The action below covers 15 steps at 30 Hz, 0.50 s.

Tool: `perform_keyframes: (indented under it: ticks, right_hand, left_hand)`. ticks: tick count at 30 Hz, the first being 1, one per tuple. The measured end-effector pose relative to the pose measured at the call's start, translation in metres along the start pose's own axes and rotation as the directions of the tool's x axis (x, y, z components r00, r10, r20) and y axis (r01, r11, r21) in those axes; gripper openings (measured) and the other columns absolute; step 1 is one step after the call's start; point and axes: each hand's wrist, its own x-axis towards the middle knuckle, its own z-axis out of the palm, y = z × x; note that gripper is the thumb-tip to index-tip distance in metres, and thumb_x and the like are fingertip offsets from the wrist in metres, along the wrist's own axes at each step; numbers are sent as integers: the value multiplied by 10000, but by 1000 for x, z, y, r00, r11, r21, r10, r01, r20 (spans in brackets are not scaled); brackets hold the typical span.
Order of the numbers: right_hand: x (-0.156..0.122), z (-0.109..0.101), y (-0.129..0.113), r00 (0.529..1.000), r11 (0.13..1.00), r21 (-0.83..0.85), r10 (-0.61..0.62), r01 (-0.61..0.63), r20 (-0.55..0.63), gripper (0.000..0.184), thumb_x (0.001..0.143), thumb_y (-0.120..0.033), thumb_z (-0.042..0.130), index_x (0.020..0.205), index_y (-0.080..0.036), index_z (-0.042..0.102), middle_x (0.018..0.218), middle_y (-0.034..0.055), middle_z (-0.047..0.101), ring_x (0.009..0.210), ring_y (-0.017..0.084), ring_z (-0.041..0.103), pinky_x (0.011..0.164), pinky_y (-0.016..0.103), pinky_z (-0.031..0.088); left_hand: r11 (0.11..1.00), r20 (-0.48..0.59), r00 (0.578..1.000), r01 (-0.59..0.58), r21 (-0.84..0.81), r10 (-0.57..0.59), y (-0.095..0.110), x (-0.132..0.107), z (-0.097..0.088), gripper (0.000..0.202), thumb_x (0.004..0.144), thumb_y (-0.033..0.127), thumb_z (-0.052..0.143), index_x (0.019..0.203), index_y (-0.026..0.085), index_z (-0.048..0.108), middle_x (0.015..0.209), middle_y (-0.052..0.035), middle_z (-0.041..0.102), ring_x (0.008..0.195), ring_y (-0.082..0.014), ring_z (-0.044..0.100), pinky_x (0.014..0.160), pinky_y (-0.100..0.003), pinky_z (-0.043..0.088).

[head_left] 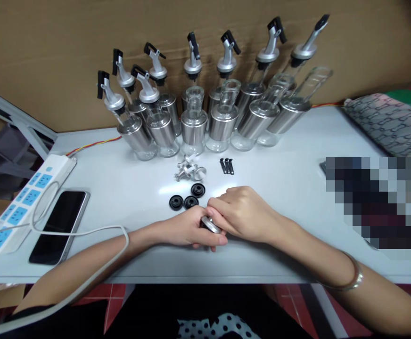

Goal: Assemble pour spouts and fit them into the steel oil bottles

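Observation:
Close together over the front of the table, both my hands are closed around one silver pourer spout, and only its round base rim shows. My left hand wraps it from the left, thumb stretched along the near side. From the right, my right hand curls over it with its fingers pressed on the part. Just beyond my left hand lie three round black stoppers. Behind them is a small heap of silver pourer spouts. Three small black levers lie side by side to the right of the heap.
Several glass bottles with steel sleeves line the back, many topped with pourers. A power strip and a phone lie at left. A white cable crosses my left forearm. Patterned fabric sits at right.

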Motion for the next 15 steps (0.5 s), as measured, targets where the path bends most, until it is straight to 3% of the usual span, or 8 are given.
perform_keyframes:
  ticks: [7, 11, 15]
  right_hand:
    - [-2, -2, -2, 999, 1000, -22, 18, -17, 44, 420, 957, -219, 297, 613, -168, 533, 430, -19, 483, 394, 106, 320, 491, 279, 205]
    - [-3, 0, -1, 996, 997, 30, 71, -73, 61, 421, 960, -233, 280, 610, -176, 508, 420, -27, 448, 388, 105, 297, 490, 280, 203]
    - [0, -2, 2, 985, 971, 166, 164, -172, 61, 386, 961, -228, 290, 630, -181, 483, 476, -21, 472, 434, 106, 365, 514, 256, 269]
  left_hand:
    - [999, 19, 1000, -22, 42, 21, 0, 0, 1, 243, 792, 343, 634, 696, 139, 545, 461, 83, 428, 409, -45, 367, 437, -183, 301]
    - [998, -18, 999, -34, 61, 35, 0, 0, 4, 230, 786, 319, 647, 711, 147, 514, 523, 78, 447, 463, -46, 392, 463, -176, 325]
    - [1000, -38, 999, 10, -18, -11, 2, 0, 4, 256, 783, 355, 646, 736, 145, 507, 604, 37, 552, 442, -38, 412, 417, -168, 314]
